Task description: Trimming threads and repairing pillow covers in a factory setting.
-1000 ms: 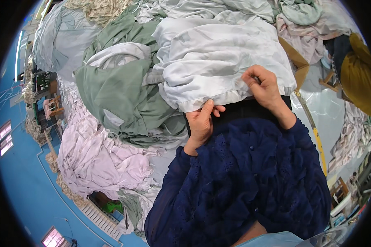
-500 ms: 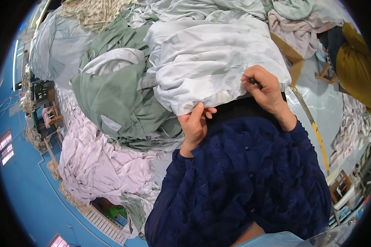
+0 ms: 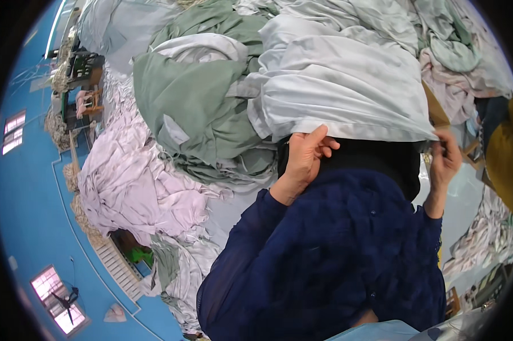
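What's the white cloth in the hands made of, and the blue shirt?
The white cloth looks like thin, smooth fabric, perhaps polyester: soft folds, a slight sheen. The blue shirt seems thin, matte fabric, perhaps chiffon: its left sleeve looks slightly see-through. I can't tell exact fibres.

Scene is being viewed from the wearer's head by one fisheye camera, pitched steeply downward. The navy garment (image 3: 325,244) is being seen from above, close by; the left hand (image 3: 306,154) and right hand (image 3: 446,157) are being framed beyond it. A blue wall (image 3: 29,221) is being caught along the left rim.
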A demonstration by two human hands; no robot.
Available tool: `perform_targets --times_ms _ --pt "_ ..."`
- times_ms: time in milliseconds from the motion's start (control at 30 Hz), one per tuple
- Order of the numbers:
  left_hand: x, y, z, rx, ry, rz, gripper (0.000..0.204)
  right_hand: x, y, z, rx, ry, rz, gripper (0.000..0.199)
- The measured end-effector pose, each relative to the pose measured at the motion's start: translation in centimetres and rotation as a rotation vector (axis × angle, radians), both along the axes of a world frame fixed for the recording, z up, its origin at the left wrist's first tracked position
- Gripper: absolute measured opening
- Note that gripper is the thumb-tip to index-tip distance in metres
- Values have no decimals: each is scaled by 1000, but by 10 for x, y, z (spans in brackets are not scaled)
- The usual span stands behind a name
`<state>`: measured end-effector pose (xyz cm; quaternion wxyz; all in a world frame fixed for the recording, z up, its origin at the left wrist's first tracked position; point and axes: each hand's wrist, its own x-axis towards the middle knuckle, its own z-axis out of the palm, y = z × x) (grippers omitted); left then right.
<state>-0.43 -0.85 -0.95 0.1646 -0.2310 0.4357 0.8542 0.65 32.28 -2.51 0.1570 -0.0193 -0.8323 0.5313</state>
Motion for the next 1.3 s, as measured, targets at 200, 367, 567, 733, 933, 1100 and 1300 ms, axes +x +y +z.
perform_targets --times_ms 200,367,567,733,933,1100,1300 --pt "1 -12 -11 177 -124 198 31 -5 39 -2 -93 50 -115 13" --pt "-10 -30 -9 352 -206 330 26 -3 71 8 -87 83 -181 14" --pt "-7 -50 0 173 -253 146 21 2 104 -3 -66 45 -294 15" --pt "-2 -55 21 -411 -104 -343 23 2 110 -33 -62 -34 -258 15" --pt "-5 -25 26 -98 -237 -179 31 4 105 -50 -78 -173 -206 17" --pt "-19 -10 8 279 -286 -43 32 6 106 -41 -91 -190 -242 17" --pt "-23 8 0 219 -375 58 17 6 105 -53 -49 -167 -256 18"
